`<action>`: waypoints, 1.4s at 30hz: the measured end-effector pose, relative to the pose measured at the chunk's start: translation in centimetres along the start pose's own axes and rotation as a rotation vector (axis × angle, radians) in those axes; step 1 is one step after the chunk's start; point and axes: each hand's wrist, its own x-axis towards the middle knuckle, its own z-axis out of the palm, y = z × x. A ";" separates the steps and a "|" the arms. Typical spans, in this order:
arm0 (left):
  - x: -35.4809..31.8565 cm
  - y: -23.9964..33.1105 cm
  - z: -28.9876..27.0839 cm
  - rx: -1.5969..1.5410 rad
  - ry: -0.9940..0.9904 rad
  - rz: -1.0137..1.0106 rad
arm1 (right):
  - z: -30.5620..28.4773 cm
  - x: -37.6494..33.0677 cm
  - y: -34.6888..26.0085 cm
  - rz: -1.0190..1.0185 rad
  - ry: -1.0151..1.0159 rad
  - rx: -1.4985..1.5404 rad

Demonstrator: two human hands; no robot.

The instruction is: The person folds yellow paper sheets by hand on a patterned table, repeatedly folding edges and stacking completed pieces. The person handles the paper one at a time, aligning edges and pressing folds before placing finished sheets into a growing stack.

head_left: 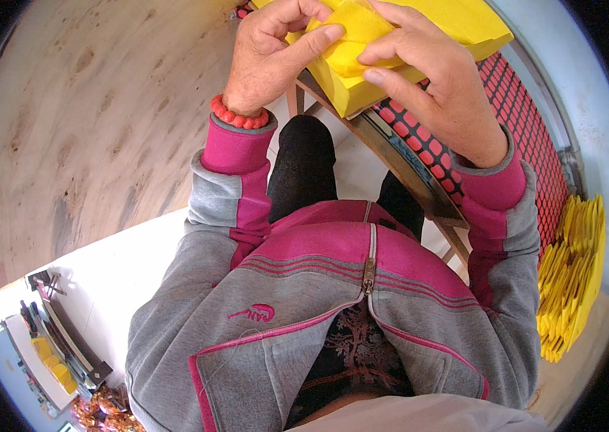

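At the top of the head view, both my hands are on a piece of yellow fabric (353, 45) with a folded, rumpled edge. My left hand (265, 61), with a red bead bracelet at its wrist, pinches the fabric between thumb and fingers from the left. From the right, my right hand (440, 75) grips the fabric's lower right side, thumb and index finger close together. Beneath lies a larger yellow fabric piece (463, 23), its corner hanging past the table edge. Some fingertips are hidden behind the fabric or cut off by the top rim.
The table (517, 108) has a red-and-black patterned cover and a wooden frame. A stack of folded yellow fabric pieces (571, 281) stands at the right. A large wooden board (96, 129) fills the left. At lower left are another table (34, 353) and a shiny red-gold heap (106, 410).
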 end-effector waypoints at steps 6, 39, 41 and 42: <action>0.1 -0.8 -0.1 -0.044 0.026 0.062 | 0.9 -0.5 0.0 0.057 0.072 -0.006; -0.2 0.8 0.2 0.337 -0.109 0.133 | 14.2 -26.1 7.7 0.788 0.025 -0.682; -0.1 0.9 -0.1 0.334 -0.114 0.084 | 14.3 -27.0 8.7 0.852 0.011 -0.726; -0.1 0.9 -0.2 0.332 -0.117 0.060 | 14.3 -27.3 8.9 0.864 0.011 -0.743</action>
